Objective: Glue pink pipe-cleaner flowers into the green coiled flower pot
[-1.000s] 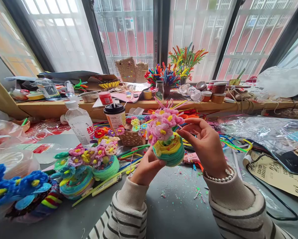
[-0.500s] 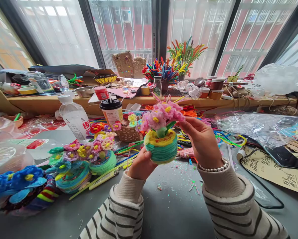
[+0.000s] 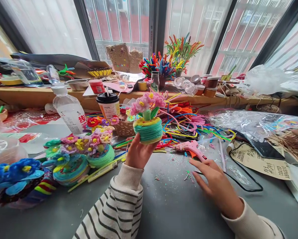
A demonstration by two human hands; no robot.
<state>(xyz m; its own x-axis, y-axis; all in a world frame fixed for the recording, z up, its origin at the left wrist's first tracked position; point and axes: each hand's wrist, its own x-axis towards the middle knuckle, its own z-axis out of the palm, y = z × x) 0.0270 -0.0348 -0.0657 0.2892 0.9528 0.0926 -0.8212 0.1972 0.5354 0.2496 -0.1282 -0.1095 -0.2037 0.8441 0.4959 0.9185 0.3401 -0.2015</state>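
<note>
My left hand (image 3: pixel 142 153) holds up a small flower pot (image 3: pixel 148 131) wound from teal and yellow pipe cleaners. Out of its yellow top rise fuzzy pink flowers (image 3: pixel 149 101) with yellow centres and green leaves. Fingers apart and holding nothing, my right hand (image 3: pixel 212 182) hovers over the grey table. Just beyond its fingertips lies a pink glue gun (image 3: pixel 192 148) with a black cord. Glitter and tiny scraps (image 3: pixel 169 171) are scattered between the two hands.
Finished flower pots (image 3: pixel 71 166) crowd the left side, beside a water bottle (image 3: pixel 68 109) and a lidded cup (image 3: pixel 108 106). Loose pipe cleaners (image 3: pixel 181 116) heap up behind. At right are a sandpaper sheet (image 3: pixel 260 162), a phone (image 3: pixel 265 149) and plastic bags (image 3: pixel 253 121).
My right hand has let go of the pink flowers and dropped down and to the right, opening. My left hand has shifted the pot slightly left and up in view.
</note>
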